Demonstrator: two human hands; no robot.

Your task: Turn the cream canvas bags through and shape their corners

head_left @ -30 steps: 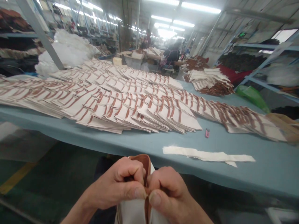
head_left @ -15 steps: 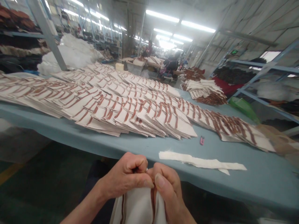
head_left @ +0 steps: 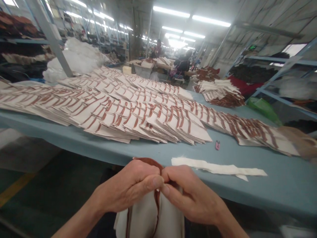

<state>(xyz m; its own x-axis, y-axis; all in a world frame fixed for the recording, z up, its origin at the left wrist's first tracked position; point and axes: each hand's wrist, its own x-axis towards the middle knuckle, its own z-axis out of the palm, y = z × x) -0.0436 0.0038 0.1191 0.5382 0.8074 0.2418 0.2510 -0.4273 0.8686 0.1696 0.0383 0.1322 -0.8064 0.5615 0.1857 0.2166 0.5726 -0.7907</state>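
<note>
A white fabric piece with brown strips point(head_left: 143, 215) hangs below both hands, near the table's front edge. My left hand point(head_left: 131, 185) is closed on its upper edge, thumb against the fingers. Closed as well, my right hand point(head_left: 189, 190) pinches the same piece right beside the left, the thumb tips almost touching. A brown band curves up behind the knuckles. The fingertips' exact hold is partly hidden. Beyond the right hand a torn white cloth strip point(head_left: 218, 167) lies on the table, with small pink snips point(head_left: 217, 145) behind it.
Overlapping rows of white pieces with brown strips point(head_left: 148, 122) cover much of the blue-green table point(head_left: 104, 150). Farther back are another stack point(head_left: 220, 91), a green bag point(head_left: 264, 109), white plastic wrapping point(head_left: 74, 59) and a person in dark clothing point(head_left: 182, 66). Shelves stand at both sides.
Both hands have turned so their backs face up more, and the right forearm reaches farther out. The brown band now shows behind the knuckles. The view has shifted slightly.
</note>
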